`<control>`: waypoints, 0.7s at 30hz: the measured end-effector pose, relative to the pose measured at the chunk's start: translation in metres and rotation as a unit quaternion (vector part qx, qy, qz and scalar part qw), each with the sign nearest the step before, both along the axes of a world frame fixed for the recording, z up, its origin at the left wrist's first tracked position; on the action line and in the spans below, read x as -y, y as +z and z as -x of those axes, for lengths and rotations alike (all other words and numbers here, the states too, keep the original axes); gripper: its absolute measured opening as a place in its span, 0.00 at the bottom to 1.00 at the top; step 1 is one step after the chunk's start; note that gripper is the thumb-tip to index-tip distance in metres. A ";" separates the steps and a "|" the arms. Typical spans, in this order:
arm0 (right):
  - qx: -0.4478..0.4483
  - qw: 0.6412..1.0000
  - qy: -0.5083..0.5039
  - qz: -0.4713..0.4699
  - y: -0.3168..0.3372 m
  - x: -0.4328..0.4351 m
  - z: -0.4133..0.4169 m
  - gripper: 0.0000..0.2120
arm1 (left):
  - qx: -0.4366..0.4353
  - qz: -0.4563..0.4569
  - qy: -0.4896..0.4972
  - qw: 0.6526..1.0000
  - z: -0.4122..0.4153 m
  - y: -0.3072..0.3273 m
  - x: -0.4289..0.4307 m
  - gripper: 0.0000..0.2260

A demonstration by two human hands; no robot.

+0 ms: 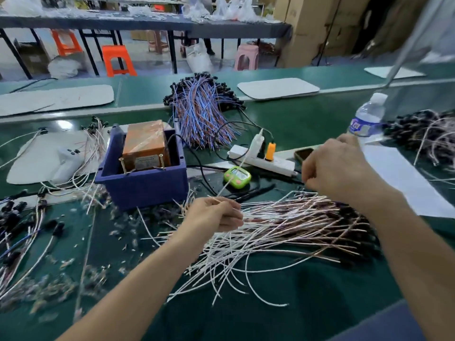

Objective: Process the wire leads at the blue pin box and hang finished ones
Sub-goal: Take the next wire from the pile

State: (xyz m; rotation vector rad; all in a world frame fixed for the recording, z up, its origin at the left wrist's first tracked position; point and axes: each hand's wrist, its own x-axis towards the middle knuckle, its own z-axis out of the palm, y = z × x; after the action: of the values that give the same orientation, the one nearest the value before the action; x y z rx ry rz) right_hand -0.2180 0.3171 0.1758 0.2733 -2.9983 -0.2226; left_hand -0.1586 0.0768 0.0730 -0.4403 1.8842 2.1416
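A workshop with orange stools and stacked cardboard boxes at the far side lies behind a long desk covered in green. On its left half stands the blue pin box, with an orange block inside it. Far behind the box lies a bundle of blue and orange wires. To the right of the box are a white power strip and a small green timer, and a water bottle stands at the far right.

The wire leads, white and pinkish with dark ends to the right, lie fanned in a loose pile on the near right of the desk, just right of the box.

The left hand sits at the left edge of this pile, near the box's right corner. Its fingers are curled and pinch a thin white lead, which crosses over the knuckles and pokes out to the left.

The right hand is raised over the far edge of the pile. Its fingers are clenched and point left, but I cannot tell whether they grip a lead.

Loose leads with black connectors and small scraps litter the near left of the desk.
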 end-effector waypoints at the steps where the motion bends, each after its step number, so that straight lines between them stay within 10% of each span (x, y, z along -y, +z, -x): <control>1: 0.019 0.999 -0.002 0.033 -0.014 -0.004 -0.002 0.09 | -0.001 -0.004 0.003 1.000 0.000 -0.004 -0.002 0.09; 10: -0.018 0.953 0.021 0.302 -0.117 -0.002 -0.029 0.02 | -0.013 0.074 0.118 0.990 -0.008 -0.017 0.022 0.07; 21: -0.131 0.947 0.036 0.291 -0.145 0.010 -0.037 0.04 | -0.170 0.395 0.137 0.892 -0.027 -0.011 0.061 0.07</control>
State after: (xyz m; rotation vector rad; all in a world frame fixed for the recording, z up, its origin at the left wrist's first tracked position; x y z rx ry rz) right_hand -0.1812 0.3067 0.0306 0.2591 -2.6292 0.5789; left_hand -0.1316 0.0155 0.0617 -0.5210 3.0435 1.5542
